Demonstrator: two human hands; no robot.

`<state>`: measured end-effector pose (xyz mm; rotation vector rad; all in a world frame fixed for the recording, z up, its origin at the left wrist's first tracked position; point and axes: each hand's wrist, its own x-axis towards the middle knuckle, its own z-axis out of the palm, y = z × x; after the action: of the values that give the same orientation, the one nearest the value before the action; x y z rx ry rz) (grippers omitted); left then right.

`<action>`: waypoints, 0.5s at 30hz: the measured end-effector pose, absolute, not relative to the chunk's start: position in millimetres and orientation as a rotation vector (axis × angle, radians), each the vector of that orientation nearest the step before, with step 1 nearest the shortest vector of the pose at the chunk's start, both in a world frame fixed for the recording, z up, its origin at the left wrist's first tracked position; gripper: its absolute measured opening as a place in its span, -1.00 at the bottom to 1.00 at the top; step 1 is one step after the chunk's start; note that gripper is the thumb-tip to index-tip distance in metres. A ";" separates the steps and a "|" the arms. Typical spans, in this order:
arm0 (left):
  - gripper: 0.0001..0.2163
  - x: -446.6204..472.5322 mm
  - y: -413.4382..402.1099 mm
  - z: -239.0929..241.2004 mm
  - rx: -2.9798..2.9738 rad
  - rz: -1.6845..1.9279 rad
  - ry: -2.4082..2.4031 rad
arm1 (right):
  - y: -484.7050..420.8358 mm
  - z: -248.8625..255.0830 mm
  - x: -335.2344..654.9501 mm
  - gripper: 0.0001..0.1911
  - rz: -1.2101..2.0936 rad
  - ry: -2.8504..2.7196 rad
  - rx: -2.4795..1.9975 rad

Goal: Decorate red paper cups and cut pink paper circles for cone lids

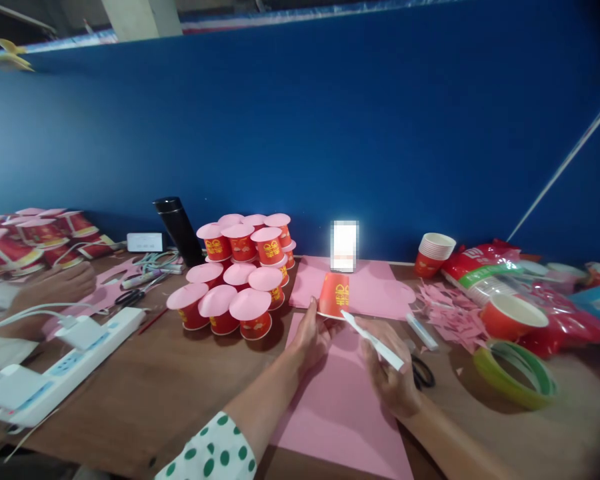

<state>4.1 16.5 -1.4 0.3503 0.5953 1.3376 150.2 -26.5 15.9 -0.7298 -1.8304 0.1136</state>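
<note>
My left hand (pixel 314 333) steadies an upside-down red paper cup (pixel 335 294) with gold print on a pink paper sheet (pixel 340 407), fingers closed against its rim. My right hand (pixel 393 377) grips a white pen-like tool (pixel 375 341), its tip touching the cup's lower edge. To the left stands a stack of several red cups capped with pink paper discs (pixel 237 277).
A white power strip (pixel 65 363) lies at the left, near another person's hand (pixel 55 287). A black flask (pixel 179 230), a phone (pixel 344 245), stacked cups (pixel 433 253), pink scraps (pixel 447 310), scissors (pixel 423 373), an open red cup (pixel 513 317) and a green tape ring (pixel 515 373) surround the sheet.
</note>
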 end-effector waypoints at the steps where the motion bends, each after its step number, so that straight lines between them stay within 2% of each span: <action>1: -0.53 3.9 16.6 -1.7 0.348 1.331 0.592 | -26.5 14.6 150.3 -0.72 0.123 -1.841 -0.726; 15: -0.52 4.0 15.8 -8.1 0.408 1.345 0.578 | -30.4 19.4 147.0 -0.83 0.234 -1.815 -0.807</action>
<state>4.0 15.8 -8.1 0.4081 0.5783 1.3451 147.0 -30.4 19.4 -0.8067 -1.8148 0.2344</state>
